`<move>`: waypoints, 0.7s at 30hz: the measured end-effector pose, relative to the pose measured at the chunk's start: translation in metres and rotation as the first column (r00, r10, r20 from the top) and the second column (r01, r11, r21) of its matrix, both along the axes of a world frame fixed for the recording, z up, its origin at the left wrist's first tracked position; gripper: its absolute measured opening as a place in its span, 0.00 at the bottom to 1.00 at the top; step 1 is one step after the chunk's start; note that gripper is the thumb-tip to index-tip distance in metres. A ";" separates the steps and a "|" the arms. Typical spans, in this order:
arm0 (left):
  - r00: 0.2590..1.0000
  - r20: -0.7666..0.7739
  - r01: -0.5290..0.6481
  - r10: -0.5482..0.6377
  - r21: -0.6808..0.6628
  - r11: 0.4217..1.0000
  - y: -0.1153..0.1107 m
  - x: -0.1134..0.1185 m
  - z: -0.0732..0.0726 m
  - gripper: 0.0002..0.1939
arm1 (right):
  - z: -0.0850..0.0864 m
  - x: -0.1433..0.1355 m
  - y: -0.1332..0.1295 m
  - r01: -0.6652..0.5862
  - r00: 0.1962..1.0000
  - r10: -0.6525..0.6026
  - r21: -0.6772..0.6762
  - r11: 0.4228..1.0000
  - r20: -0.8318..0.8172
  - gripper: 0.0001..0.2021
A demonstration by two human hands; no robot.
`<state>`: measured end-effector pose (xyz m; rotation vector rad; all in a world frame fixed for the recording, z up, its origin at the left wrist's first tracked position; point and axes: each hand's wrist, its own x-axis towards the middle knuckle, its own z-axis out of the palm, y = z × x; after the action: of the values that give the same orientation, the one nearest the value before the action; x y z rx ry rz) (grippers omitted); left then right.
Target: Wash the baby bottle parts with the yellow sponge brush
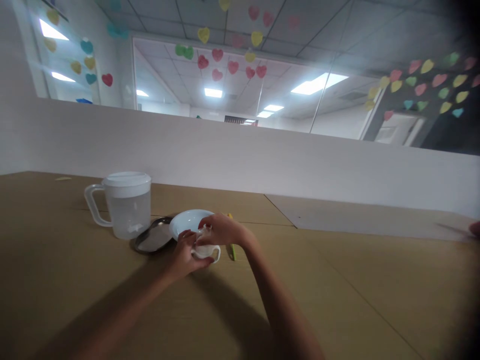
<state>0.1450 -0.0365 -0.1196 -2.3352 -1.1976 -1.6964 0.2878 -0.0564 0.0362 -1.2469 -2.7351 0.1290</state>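
Note:
My left hand [186,257] is wrapped round the left side of a small white cup [204,251], whose handle points right. Over the cup's mouth, my right hand [218,229] has its fingers closed on something whitish or clear that I cannot make out. Just behind both hands is a white bowl [187,220], partly hidden by them. A shiny metal plate [154,236] lies to the left of the bowl. Right of the cup, a thin yellow-green object [233,251] lies partly behind my right hand.
A clear lidded pitcher [129,210] with its handle to the left stands at the left of the brown table [337,300]. A grey panel [356,216] lies at the back right. Part of a person's hand [474,228] shows at the right edge.

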 end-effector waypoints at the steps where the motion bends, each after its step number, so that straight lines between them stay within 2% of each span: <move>1: 1.000 0.000 -0.001 0.001 0.012 1.000 -0.001 0.000 0.001 0.22 | 0.000 0.000 0.002 -0.011 1.000 0.011 -0.010 1.000 0.004 0.21; 6: 0.998 -0.063 0.008 -0.004 0.062 0.998 -0.003 0.001 0.008 0.22 | 0.002 0.005 0.006 -0.031 0.999 0.031 -0.023 0.999 -0.009 0.21; 12: 0.994 -0.104 0.029 -0.027 0.016 0.999 -0.005 0.000 0.013 0.25 | 0.002 0.005 0.005 -0.027 1.000 0.027 -0.036 0.999 -0.005 0.20; 21: 0.997 -0.063 0.039 -0.033 0.093 0.995 -0.001 -0.001 0.005 0.23 | 0.005 0.007 0.006 -0.029 0.999 0.026 -0.077 0.997 -0.043 0.19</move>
<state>0.1442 -0.0372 -0.1147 -2.3488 -1.0482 -1.6409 0.2952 -0.0507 0.0410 -1.2116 -2.7366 0.2642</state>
